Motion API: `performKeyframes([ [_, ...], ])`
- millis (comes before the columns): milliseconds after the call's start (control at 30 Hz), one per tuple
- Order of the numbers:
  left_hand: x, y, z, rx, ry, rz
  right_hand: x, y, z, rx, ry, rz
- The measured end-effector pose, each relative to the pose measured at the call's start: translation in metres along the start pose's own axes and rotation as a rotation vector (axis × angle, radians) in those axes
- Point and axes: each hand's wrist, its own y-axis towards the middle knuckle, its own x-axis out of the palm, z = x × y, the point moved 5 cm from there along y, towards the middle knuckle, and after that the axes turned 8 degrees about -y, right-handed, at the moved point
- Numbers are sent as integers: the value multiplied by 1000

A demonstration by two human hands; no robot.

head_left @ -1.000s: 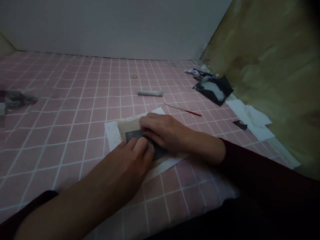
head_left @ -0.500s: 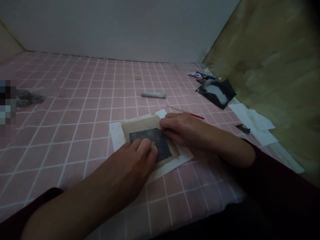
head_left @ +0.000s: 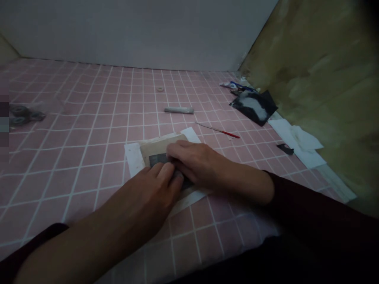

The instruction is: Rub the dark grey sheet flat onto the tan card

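My left hand (head_left: 155,189) is closed, its fingertips pressed down over a dark grey sheet (head_left: 156,159) that looks like sandpaper. Whatever it grips is hidden under the fingers. Right beside it, my right hand (head_left: 197,159) is also closed, thumb and fingers curled together above the sheet. Its fingertips are covered, so I cannot make out what they hold. Beneath the dark sheet lies a beige board (head_left: 148,148), resting on white paper (head_left: 133,156) on the table.
A thin file with a red handle (head_left: 230,134) lies beyond my right hand. Farther off are a grey bar (head_left: 179,111) and a pale ring (head_left: 160,89). At right lie a dusty black sheet (head_left: 256,108), white papers (head_left: 299,140) and a black scrap (head_left: 285,149). Grey rolls (head_left: 22,114) sit at left.
My right hand has moved left over the dark sheet, close against my left hand. A small whitish piece seen at my left fingertips is now hidden. The view has shifted slightly.
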Motion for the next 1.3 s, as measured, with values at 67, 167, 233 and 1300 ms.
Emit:
performKeyframes([
  [67,0,0,0,2,18,0,-1,0,4,17,-34,0],
  [167,-1,-1,1,19,19,8,-4,-2,11,93,-130,-7],
  [233,-1,-2,1,12,7,24,-4,-3,8,72,-115,-2],
  [1300,-4,1,2,7,6,12,1,3,7,39,-67,25],
])
